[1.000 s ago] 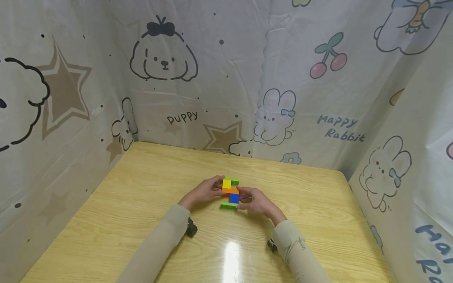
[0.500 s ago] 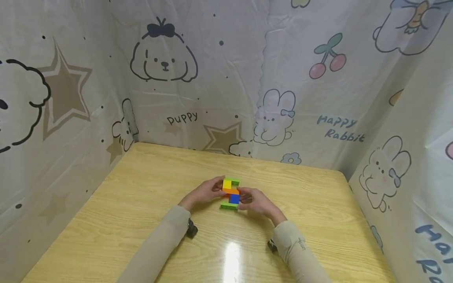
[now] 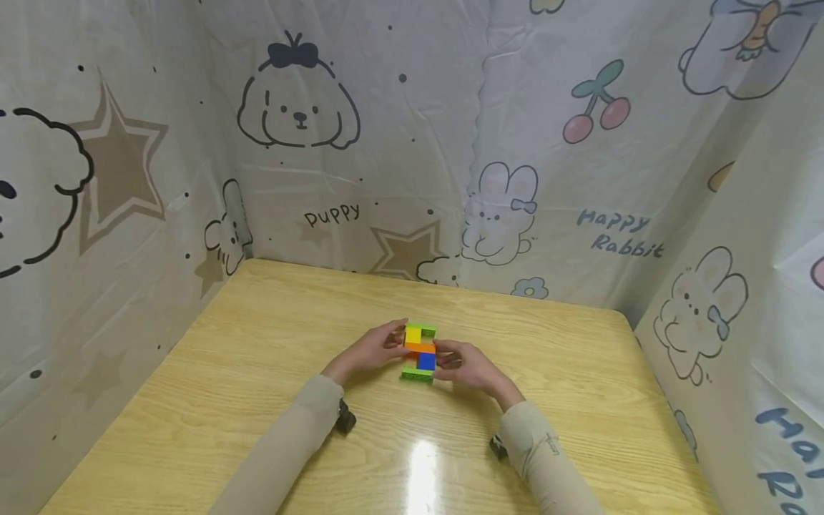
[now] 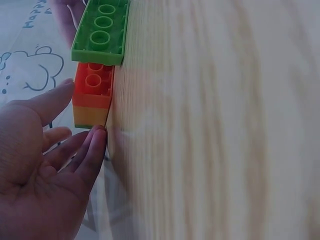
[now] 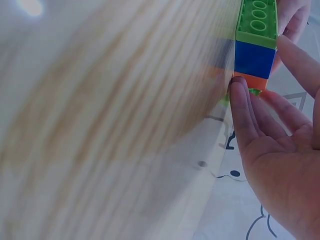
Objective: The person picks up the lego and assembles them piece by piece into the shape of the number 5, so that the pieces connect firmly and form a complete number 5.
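Note:
A small joined toy-brick assembly lies on its side between both hands. A near green brick (image 3: 417,375), a blue brick (image 3: 426,361), an orange brick (image 3: 420,347), a yellow brick (image 3: 413,335) and a far green brick (image 3: 428,332) make it up. The person's left hand (image 3: 371,348) is at its left, thumb by the orange brick and fingertips (image 4: 99,131) at the far end of the yellow part. At the right, the right hand (image 3: 468,366) has its thumb beside the near green brick and fingertips (image 5: 239,80) at the orange brick. Both hands' fingers are fairly straight.
The assembly is on a wood-grain table (image 3: 309,300) enclosed by printed fabric walls (image 3: 412,143). Black wrist cameras are strapped on at the left cuff (image 3: 325,392) and the right cuff (image 3: 518,422). A bright reflection shows near the table's front.
The right hand has eased slightly to the right and both forearms have spread a little outward. The brick assembly stays practically in place.

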Motion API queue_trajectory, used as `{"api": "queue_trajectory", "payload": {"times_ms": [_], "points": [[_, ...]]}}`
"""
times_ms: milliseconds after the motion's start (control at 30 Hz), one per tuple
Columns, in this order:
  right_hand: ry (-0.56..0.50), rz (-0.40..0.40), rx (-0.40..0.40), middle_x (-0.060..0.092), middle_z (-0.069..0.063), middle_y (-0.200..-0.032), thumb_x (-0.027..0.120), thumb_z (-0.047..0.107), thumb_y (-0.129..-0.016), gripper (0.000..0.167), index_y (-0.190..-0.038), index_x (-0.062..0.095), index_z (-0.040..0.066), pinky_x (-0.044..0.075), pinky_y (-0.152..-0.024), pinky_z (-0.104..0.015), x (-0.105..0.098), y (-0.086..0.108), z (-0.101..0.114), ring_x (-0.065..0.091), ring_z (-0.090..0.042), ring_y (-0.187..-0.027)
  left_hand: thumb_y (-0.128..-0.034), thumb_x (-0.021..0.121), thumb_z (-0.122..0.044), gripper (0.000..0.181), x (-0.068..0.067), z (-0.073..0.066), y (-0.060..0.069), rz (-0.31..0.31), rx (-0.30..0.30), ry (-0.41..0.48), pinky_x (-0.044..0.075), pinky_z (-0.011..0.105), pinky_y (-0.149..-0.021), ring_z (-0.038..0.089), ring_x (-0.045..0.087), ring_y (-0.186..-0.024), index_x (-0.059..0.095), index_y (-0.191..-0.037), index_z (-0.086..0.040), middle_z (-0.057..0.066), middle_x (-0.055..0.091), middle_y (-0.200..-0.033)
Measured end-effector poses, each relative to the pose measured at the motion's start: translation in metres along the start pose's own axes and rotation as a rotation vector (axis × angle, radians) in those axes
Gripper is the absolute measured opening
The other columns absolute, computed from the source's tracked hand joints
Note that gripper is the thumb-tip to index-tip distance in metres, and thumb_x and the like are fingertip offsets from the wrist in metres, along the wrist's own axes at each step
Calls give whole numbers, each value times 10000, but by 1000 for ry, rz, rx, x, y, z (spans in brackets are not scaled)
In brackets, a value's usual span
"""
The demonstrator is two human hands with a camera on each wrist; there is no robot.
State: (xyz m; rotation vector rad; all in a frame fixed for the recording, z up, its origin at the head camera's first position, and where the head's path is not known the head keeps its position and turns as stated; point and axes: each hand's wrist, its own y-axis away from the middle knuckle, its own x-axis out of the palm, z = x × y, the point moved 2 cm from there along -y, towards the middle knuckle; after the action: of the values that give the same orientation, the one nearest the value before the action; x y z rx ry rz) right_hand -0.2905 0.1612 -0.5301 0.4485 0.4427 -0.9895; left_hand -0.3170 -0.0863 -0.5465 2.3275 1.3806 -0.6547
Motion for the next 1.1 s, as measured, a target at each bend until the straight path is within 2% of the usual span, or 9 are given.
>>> {"api": "queue_trajectory", "payload": {"times_ms": [233,400,600,833,1000,1100], "points": [[19,10,-22,616,-156,-1450,743,221,-974,643,-1543,482,75,509,-1079,-534,-4,6,0,634,-352,-1263,-1047,636,-294,661,-7,0,8,-34,11,-56,461,481,-1150,301,550,-1369,341,-1627,-179,100,443,-1617],[67,2,-33,592,-151,-1481,716,205,-992,595,-1532,499,80,522,-1069,-521,-13,14,-3,634,-352,-1268,-1058,619,-255,631,-20,4,16,-48,51,-92,446,493,-1159,306,529,-1382,353,-1619,-140,97,433,-1623],[126,-16,-28,598,-163,-1466,705,180,-997,565,-1518,515,71,536,-1048,-516,-31,26,-10,647,-347,-1247,-1053,625,-233,615,-47,13,30,-65,95,-157,460,529,-1134,351,534,-1366,382,-1596,-78,147,447,-1607],[193,-53,-13,597,-196,-1451,690,160,-1006,559,-1517,502,33,558,-1009,-499,-57,45,-19,639,-371,-1229,-1058,616,-237,581,-76,22,52,-91,74,-282,462,583,-1105,379,542,-1352,415,-1583,-92,175,495,-1563],[284,-79,-33,607,-224,-1426,662,152,-1019,529,-1506,508,11,543,-1013,-533,-77,59,-23,641,-393,-1214,-1047,632,-228,571,-101,28,63,-115,43,-426,447,610,-1107,415,541,-1352,442,-1569,-96,208,526,-1525],[356,-99,-53,619,-249,-1398,663,140,-1012,515,-1484,524,-12,531,-1014,-564,-90,68,-25,643,-416,-1197,-1038,643,-223,552,-116,28,69,-131,49,-533,400,631,-1142,458,504,-1383,478,-1545,-81,218,535,-1518]]}}
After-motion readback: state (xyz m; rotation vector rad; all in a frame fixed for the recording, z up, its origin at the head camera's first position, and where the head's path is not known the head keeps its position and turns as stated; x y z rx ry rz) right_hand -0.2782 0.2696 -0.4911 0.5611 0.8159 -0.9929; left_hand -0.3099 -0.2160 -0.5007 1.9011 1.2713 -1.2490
